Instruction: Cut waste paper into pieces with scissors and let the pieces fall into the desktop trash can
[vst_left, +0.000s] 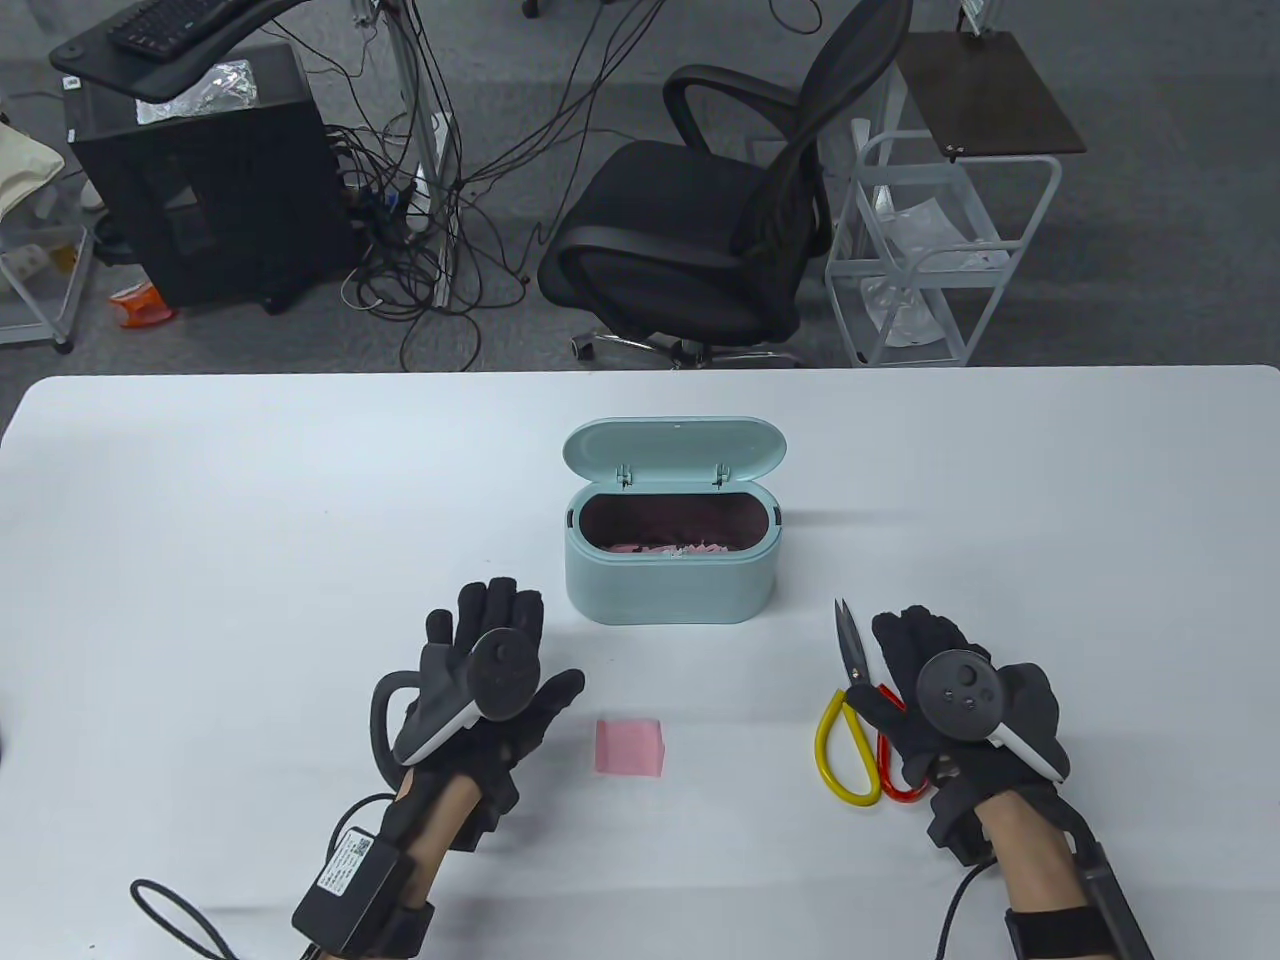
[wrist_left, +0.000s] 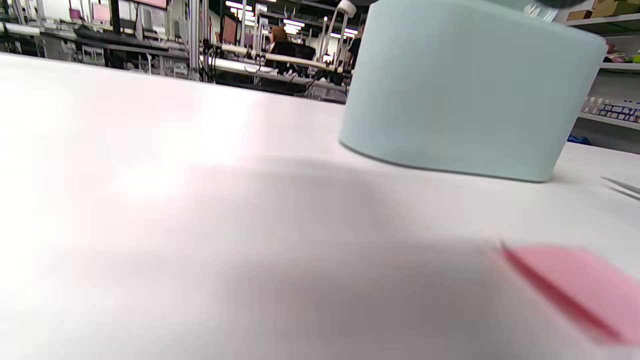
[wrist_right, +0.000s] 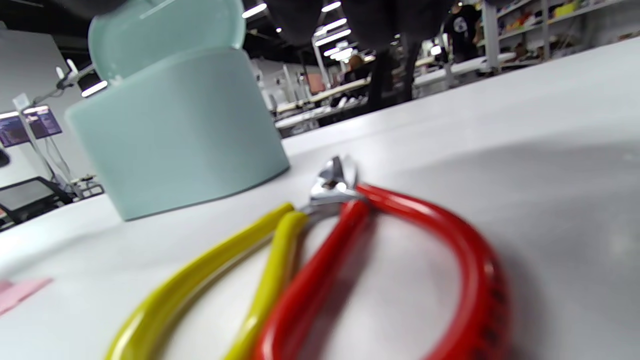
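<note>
While both hands (vst_left: 490, 670) (vst_left: 945, 690) lie flat-fingered holding nothing, the scissors (vst_left: 853, 700) could skid when grabbed off the slick table (vst_left: 250, 520).

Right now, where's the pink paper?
Table view: pink paper lies flat on the table, in front of the trash can, between the left hand and the scissors.

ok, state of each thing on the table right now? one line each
trash can: upright, pink scraps inside
lid: flipped open
pink paper: flat on the table, uncut, untouched
scissors: lying on the table, blades closed
left hand: open, holding nothing
right hand: over the scissors' red handle, grip unclear
</note>
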